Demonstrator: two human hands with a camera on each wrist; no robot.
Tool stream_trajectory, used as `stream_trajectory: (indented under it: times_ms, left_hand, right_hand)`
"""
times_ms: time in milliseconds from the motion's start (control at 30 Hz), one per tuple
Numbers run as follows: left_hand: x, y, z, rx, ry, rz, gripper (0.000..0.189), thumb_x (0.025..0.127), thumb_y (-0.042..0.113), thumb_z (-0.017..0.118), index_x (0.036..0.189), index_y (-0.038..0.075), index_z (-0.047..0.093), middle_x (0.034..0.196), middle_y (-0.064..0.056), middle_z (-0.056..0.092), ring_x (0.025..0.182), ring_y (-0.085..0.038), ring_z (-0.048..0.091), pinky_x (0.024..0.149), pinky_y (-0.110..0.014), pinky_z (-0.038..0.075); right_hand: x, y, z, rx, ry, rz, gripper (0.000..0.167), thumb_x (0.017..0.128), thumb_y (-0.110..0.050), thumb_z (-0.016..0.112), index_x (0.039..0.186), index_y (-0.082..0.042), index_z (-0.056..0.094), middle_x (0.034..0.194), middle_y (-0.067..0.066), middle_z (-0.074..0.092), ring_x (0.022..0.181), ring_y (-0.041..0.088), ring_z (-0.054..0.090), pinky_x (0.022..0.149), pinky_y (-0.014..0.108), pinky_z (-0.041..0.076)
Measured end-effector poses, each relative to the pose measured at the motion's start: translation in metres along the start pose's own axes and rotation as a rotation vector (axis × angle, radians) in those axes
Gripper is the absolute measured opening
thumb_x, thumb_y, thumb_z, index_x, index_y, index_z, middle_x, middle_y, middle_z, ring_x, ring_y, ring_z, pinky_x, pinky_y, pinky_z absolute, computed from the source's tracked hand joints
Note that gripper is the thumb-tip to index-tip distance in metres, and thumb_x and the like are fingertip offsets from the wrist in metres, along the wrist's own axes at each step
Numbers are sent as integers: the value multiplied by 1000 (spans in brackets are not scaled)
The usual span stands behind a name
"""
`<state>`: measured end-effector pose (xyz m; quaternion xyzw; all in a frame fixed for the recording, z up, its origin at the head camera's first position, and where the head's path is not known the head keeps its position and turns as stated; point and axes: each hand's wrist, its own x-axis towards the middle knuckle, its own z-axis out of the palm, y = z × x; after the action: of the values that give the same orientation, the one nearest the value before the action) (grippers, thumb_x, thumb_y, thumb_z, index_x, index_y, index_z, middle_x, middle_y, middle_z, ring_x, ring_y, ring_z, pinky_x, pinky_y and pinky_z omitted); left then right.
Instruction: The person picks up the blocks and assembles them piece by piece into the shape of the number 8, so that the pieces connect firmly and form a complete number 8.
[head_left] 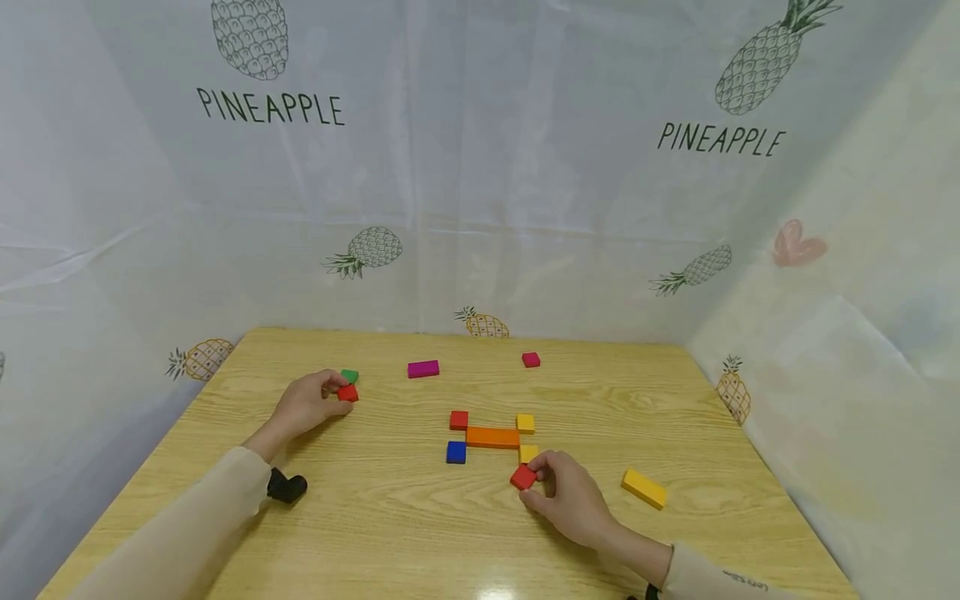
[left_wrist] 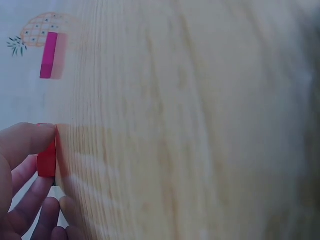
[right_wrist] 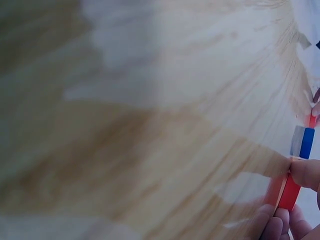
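At the table's left, my left hand (head_left: 309, 403) pinches a red block (head_left: 348, 393) between thumb and fingers; a green block (head_left: 350, 377) lies just behind it. The left wrist view shows the same red block (left_wrist: 47, 159) in the grip. My right hand (head_left: 572, 498) pinches another red block (head_left: 523, 477), close in front of a yellow block (head_left: 528, 454). In the middle, an orange bar (head_left: 492, 437) has small blocks around its ends: red (head_left: 459, 420) and blue (head_left: 456, 452) at left, a second yellow block (head_left: 526, 424) at back right.
A magenta bar (head_left: 423, 369) and a crimson block (head_left: 531, 360) lie toward the back of the wooden table (head_left: 375, 533). To the right of my right hand is a yellow bar (head_left: 644, 489). A pineapple-print curtain (head_left: 480, 183) hangs behind and at the sides.
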<state>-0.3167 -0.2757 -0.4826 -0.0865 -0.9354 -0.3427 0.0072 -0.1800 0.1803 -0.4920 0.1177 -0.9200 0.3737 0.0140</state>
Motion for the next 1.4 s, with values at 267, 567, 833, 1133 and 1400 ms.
stream_trajectory:
  times_ms: [267,567,833,1133,1400]
  left_hand:
    - [-2,4,0,32,12,3,38,95,26,81,125,4,70,118,-15,74,106,-33,65,90,-52,52]
    - [-7,3,3,43,27,24,38,93,28,83,122,7,72,111,-9,74,98,-26,65,84,-44,52]
    - [-20,24,12,-31,17,32,39,92,29,85,123,9,73,114,-8,74,100,-26,67,87,-44,55]
    - [-43,61,38,-62,-18,61,31,88,26,88,115,17,76,105,3,73,96,-17,62,86,-40,52]
    - [-65,101,66,-92,-53,121,27,85,22,91,108,23,76,99,11,70,95,-14,62,87,-38,53]
  right_hand:
    - [0,0,0,-1,-6,3,32,86,-20,90,107,-10,68,93,0,58,76,13,48,65,24,41]
    - [0,-1,0,-9,-4,4,32,86,-20,90,107,-10,68,94,0,59,76,13,49,65,24,41]
    - [1,-1,0,-9,-5,2,32,86,-20,90,107,-11,68,94,0,59,77,13,49,65,23,41]
    - [1,1,0,-4,-6,0,32,86,-21,90,107,-11,68,93,0,58,76,12,48,65,23,41]
    - [1,4,0,-6,-1,3,32,86,-21,90,107,-11,68,93,-2,59,75,11,48,65,24,41]
